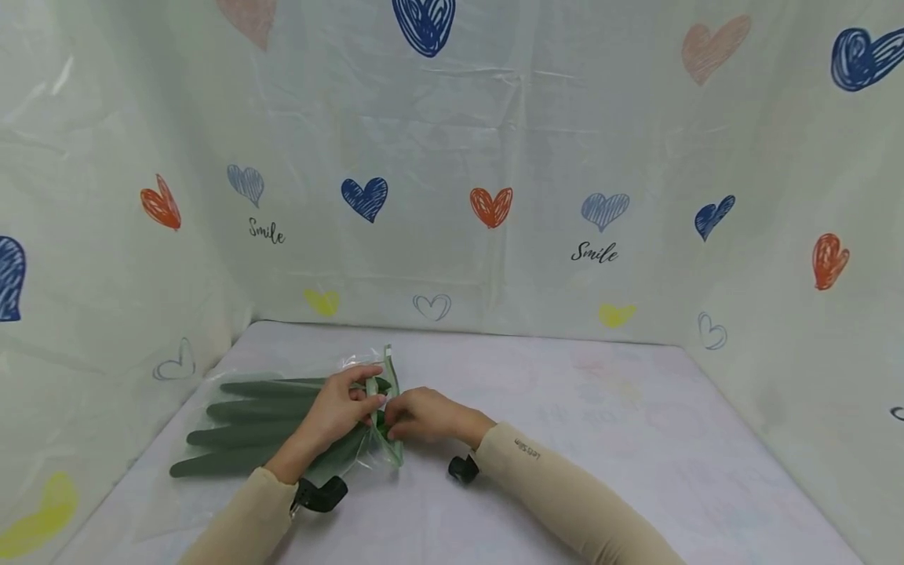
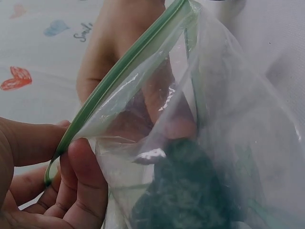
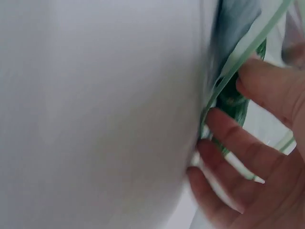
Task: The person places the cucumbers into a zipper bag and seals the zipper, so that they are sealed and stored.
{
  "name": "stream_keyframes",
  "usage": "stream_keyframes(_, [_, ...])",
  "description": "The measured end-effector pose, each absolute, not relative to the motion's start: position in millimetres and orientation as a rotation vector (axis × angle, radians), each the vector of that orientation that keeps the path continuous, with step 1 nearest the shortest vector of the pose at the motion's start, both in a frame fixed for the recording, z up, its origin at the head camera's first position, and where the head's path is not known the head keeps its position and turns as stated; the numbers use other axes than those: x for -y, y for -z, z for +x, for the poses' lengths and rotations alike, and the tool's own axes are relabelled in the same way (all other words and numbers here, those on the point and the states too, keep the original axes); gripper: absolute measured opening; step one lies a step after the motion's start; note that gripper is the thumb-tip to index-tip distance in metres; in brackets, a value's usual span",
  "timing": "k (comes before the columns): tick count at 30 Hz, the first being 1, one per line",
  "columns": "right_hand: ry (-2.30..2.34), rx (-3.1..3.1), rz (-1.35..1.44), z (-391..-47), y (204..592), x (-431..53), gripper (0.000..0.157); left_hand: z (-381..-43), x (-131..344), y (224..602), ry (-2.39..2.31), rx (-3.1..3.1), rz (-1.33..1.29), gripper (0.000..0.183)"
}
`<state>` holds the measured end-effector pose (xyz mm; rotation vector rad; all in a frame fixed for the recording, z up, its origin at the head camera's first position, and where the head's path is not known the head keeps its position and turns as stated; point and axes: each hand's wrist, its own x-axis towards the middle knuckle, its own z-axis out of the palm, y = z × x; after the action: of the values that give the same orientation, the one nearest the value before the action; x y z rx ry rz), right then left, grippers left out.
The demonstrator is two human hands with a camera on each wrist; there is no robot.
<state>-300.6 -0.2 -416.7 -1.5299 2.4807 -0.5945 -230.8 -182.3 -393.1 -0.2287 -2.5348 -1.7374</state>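
Note:
A clear zip bag (image 1: pixel 356 463) with a green zip strip lies at the left of the table, its mouth facing right. Several long dark green cucumbers (image 1: pixel 243 434) lie side by side inside. My left hand (image 1: pixel 337 406) pinches the zip strip (image 2: pixel 102 93) between thumb and fingers, lifting one side of the mouth. At the opening is my right hand (image 1: pixel 427 416), its thumb (image 3: pixel 267 83) against the dark green end (image 2: pixel 183 186) of a cucumber. Its other fingers (image 3: pixel 243 143) stand apart from the thumb, fingertips right at the bag's other edge.
The table (image 1: pixel 600 455) has a white cover. A pale curtain (image 1: pixel 551 141) printed with hearts and "Smile" stands behind it and along both sides. Small black cameras (image 1: pixel 321 496) sit at both wrists, below the beige sleeves (image 1: pixel 558 486).

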Motion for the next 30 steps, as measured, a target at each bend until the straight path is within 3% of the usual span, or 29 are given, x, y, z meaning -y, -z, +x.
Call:
stream_keyframes(20, [0.667,-2.444,-1.487,-307,418,-10,0.023,-229,180,394,1.729,2.571,-0.194,0.051])
stream_keyframes(30, [0.846,-2.49,-1.22,-331,408,-18,0.019,-230,176,397,1.708,2.613,-0.154,0.05])
